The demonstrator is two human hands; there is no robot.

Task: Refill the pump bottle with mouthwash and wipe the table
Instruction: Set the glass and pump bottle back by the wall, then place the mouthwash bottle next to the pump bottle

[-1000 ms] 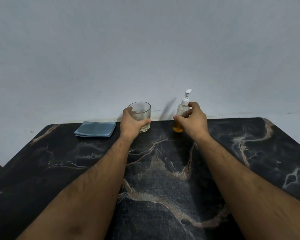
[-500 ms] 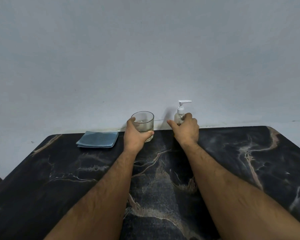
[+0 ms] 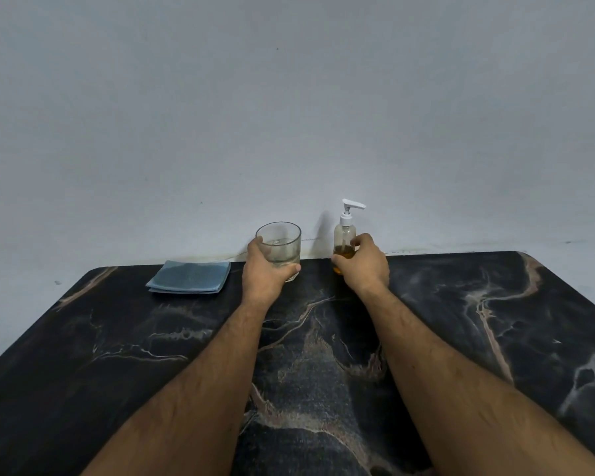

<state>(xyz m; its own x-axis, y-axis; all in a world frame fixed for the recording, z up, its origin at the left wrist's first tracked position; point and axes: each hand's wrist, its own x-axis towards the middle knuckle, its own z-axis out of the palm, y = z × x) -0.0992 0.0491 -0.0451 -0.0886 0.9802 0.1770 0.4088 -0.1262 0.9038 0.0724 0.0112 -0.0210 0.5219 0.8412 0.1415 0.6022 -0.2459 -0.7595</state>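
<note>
A clear pump bottle (image 3: 344, 237) with a white pump head and a little amber liquid at its bottom stands upright at the far edge of the black marble table (image 3: 495, 321). My right hand (image 3: 364, 266) wraps around its lower half. To its left stands a clear glass tumbler (image 3: 279, 243), which looks nearly empty. My left hand (image 3: 267, 273) grips the tumbler from the left and front. Both objects rest on the table near the wall.
A folded blue cloth (image 3: 190, 278) lies on the table to the left of the tumbler, near the far edge. A plain grey-white wall (image 3: 289, 115) rises right behind the table.
The pump bottle was tilted in my right hand one second ago; it now stands upright on the table, and more of it shows above my fingers. My left hand stays on the tumbler.
</note>
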